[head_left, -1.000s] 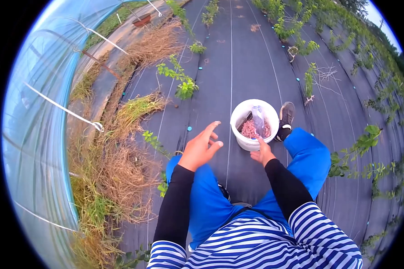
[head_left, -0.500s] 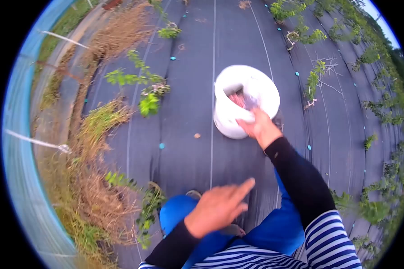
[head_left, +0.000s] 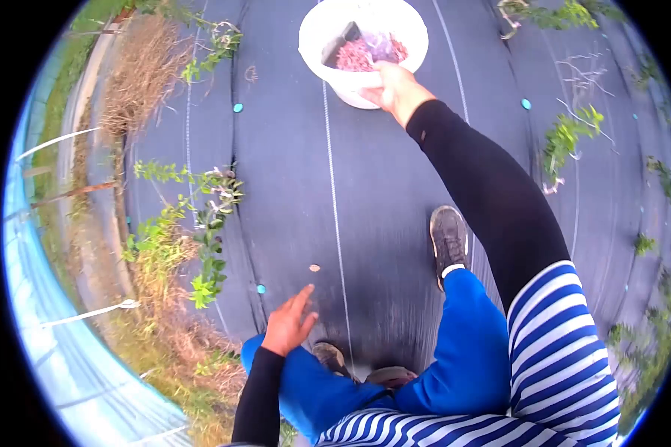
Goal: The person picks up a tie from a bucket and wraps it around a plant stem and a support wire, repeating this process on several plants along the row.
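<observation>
Stretched far forward, my right hand [head_left: 397, 91] is closed over the near rim of a white bucket [head_left: 339, 84]. Inside the bucket lie many small pinkish-red pieces [head_left: 354, 56], a pale translucent bag [head_left: 381, 48] and a dark flat piece [head_left: 341, 42] against the wall. My left hand [head_left: 289, 325] is in the air over my left knee, fingers stretched apart and holding nothing. Ahead of its fingertips a small tan leaf [head_left: 314, 267] lies on the ground sheet.
Black ground sheet [head_left: 291, 171] with white lines and teal pegs [head_left: 261, 289] covers the ground. Leafy plants [head_left: 210, 253] and dry grass [head_left: 145, 82] line the left, beside blue netting [head_left: 67, 365]. More plants [head_left: 566, 141] grow on the right. My right shoe [head_left: 449, 238] is planted forward.
The bucket, with my right hand on its rim, is farther ahead of me and its contents show more. My left hand has drawn back to the left. My right foot has come into sight.
</observation>
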`<state>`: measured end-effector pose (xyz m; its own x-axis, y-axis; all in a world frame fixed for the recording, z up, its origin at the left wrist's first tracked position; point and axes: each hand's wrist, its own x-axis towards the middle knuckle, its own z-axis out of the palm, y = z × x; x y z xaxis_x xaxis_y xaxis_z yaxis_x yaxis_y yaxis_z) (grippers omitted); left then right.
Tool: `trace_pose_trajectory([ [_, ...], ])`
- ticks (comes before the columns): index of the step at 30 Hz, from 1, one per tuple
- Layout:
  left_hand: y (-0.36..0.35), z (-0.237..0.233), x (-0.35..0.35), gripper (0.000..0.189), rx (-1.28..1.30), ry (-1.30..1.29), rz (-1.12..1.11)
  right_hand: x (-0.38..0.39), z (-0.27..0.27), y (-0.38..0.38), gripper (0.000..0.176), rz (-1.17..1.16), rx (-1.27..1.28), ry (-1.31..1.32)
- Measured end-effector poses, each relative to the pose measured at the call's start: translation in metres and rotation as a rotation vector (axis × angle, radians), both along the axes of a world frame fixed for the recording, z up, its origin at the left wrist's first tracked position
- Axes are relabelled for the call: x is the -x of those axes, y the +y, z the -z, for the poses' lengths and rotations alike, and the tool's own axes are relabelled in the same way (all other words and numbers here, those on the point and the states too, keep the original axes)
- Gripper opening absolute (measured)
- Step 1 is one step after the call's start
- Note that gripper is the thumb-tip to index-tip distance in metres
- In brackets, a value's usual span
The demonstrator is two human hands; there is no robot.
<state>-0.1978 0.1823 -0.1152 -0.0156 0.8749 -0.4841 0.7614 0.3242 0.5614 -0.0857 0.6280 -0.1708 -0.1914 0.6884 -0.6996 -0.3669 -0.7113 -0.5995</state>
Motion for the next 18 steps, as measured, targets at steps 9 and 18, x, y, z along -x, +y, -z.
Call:
trace_pose_trajectory([
  [9, 0.171, -0.127, 0.035, 0.056, -0.067, 0.224, -0.145, -0.028, 0.014, 0.002, 0.046, -0.381, 0.282, 0.005],
  [18, 0.140, -0.157, 0.089, 0.034, -0.275, 0.027, -1.157, -0.033, 0.003, 0.043, 0.039, -0.611, 0.649, -0.042],
])
